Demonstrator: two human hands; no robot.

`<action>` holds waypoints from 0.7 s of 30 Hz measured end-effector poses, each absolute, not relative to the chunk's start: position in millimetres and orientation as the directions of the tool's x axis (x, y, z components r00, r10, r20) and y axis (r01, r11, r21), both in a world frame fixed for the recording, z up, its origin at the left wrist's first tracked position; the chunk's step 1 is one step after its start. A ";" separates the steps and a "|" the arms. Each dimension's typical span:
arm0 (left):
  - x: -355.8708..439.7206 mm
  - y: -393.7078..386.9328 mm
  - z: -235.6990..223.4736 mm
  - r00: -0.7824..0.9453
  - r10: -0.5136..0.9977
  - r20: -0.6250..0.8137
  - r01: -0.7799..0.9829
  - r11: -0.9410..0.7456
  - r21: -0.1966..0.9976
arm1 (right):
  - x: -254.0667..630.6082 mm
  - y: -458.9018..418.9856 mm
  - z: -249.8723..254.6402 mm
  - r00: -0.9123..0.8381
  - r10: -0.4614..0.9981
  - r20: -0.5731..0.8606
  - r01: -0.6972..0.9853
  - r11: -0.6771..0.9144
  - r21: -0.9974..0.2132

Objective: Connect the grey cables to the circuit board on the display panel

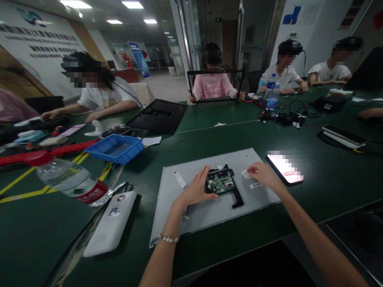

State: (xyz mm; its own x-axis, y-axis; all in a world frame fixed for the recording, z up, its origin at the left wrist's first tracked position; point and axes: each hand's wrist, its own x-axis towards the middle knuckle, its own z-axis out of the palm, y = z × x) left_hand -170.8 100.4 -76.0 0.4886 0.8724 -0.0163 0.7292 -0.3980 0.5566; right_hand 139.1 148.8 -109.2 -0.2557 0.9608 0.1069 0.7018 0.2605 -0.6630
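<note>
A grey metal display back panel [206, 215] lies flat on the green table in front of me. A green circuit board [220, 183] in a black frame sits on its middle. My left hand [196, 188] rests against the board's left edge, thumb and fingers curled round it. My right hand [261, 173] lies on the panel's right part, fingertips pinched at a small white label [245, 174]. A second barcode sticker [254, 185] lies just below it.
A lit phone [285, 168] lies right of the panel. A clear water bottle [70, 181] with a red cap lies at left, a white flat device [112, 222] beside it, a blue plastic bin [116, 148] behind. Several other people sit around the table's far side.
</note>
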 end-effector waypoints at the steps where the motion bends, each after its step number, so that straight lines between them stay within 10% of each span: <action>1: -170.6 100.2 -75.8 0.488 0.873 -0.013 0.729 -0.399 0.556 | 139.9 147.7 -108.1 -0.249 0.962 0.110 0.699 0.258 -0.667; 21: -107.9 78.1 -65.2 0.554 0.815 0.171 0.748 -0.577 0.329 | 106.6 134.9 -111.3 -0.430 0.903 -0.009 0.289 0.128 -0.949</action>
State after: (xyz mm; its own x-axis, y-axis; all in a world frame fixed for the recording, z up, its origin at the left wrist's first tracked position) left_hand -107.9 78.1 -65.2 0.5539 0.8149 0.1707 0.7477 -0.5770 0.3286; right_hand 106.6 134.9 -111.3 -0.4295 0.9030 -0.0092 0.2885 0.1276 -0.9489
